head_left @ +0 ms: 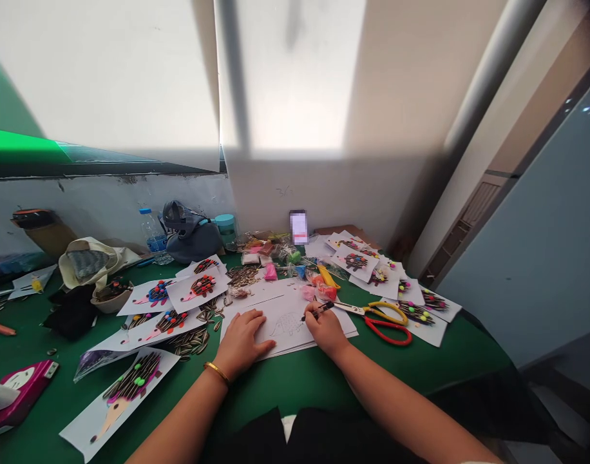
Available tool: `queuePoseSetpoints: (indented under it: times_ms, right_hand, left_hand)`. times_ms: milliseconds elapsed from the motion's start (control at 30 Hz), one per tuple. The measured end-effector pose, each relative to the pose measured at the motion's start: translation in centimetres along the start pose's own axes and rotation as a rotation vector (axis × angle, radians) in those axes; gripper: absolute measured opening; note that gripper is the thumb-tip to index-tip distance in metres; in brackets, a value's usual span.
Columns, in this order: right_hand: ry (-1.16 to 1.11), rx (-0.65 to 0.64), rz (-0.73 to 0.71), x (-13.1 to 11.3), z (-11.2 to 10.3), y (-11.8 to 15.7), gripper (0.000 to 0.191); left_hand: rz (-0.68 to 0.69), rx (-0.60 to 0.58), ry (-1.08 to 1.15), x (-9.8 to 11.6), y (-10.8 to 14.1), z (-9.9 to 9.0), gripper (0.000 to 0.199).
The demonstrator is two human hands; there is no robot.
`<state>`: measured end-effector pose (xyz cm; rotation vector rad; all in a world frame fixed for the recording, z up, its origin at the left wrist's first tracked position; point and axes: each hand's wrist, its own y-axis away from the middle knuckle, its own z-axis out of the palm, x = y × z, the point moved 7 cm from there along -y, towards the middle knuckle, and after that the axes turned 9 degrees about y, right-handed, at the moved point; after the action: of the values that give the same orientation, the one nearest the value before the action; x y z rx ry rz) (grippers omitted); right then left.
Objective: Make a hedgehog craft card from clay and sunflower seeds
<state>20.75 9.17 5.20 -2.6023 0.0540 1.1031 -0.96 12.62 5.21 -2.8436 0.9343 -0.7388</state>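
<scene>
A stack of white paper (270,296) lies in front of me, with a pencil-like outline of a hedgehog (289,324) on its top sheet. My left hand (241,341) rests flat on the left side of the paper, fingers spread, with a gold bracelet (216,372) at the wrist. In my right hand (326,328) a black pen (323,310) is gripped, its tip at the right end of the drawing. Scissors (384,319) with one yellow and one red handle lie just right of that hand.
Hedgehog cards with seeds and coloured dots (135,386) lie on the left, more cards (415,312) on the right. Loose sunflower seeds (193,343), bagged clay (319,288) and a phone (299,227) are behind. A bag (191,235), bottle (154,238) and tissue pack (22,393) stand leftward on green cloth.
</scene>
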Motion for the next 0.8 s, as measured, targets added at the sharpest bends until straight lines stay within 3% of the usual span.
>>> queuePoseSetpoints:
  times_ms: [800]
  right_hand:
    - [0.021, -0.01, -0.084, -0.55, 0.47, -0.19, 0.019]
  left_hand:
    - [-0.001, 0.012, 0.007, -0.15, -0.02, 0.08, 0.056]
